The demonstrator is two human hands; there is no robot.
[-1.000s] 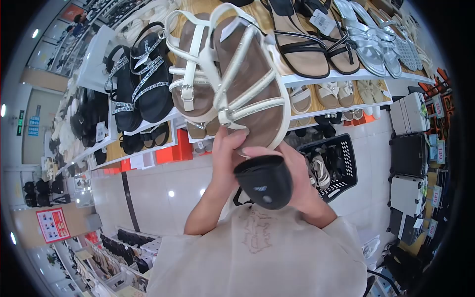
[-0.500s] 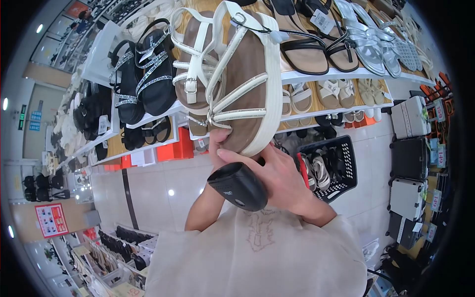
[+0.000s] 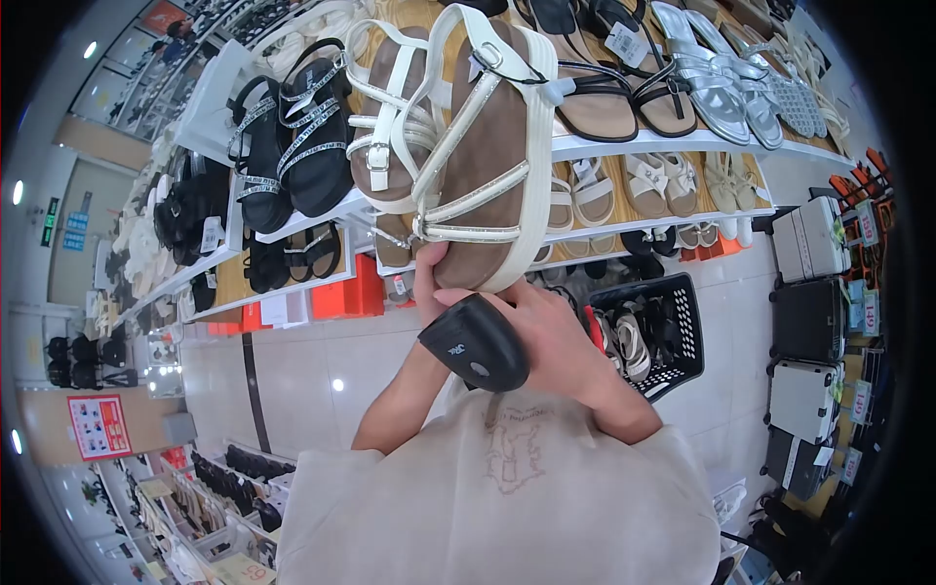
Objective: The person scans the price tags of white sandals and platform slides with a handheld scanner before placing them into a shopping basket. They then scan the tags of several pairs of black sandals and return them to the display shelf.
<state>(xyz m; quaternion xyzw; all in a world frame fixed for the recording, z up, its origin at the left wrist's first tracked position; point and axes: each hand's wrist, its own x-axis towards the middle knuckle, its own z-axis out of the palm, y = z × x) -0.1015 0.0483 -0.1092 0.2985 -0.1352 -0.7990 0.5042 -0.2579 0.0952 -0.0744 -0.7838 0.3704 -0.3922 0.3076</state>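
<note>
A white strappy sandal [image 3: 487, 180] with a brown footbed is held up before me, its strap carrying a thin dark tag loop. My left hand [image 3: 427, 281] grips its lower end, with a finger on the footbed; the rest of that hand is partly hidden. My right hand [image 3: 564, 339] is closed around a black barcode scanner [image 3: 476, 343], close under the sandal, and its fingers reach the sandal's lower edge. Just left of the held sandal, a similar white sandal [image 3: 388, 185] is at the shelf's edge.
Black sandals [image 3: 317, 146], tan thong sandals [image 3: 597, 109] and silver sandals [image 3: 717, 93] line the shelf. A black basket [image 3: 690, 327] holding shoes stands on the floor to the right. Suitcases [image 3: 807, 322] are stacked at far right. Red boxes [image 3: 346, 292] sit under the shelf.
The scanner has tilted and moved up slightly, nearer the sandal's lower end. Both hands have risen a little, still holding the same things. The view has shifted slightly.
</note>
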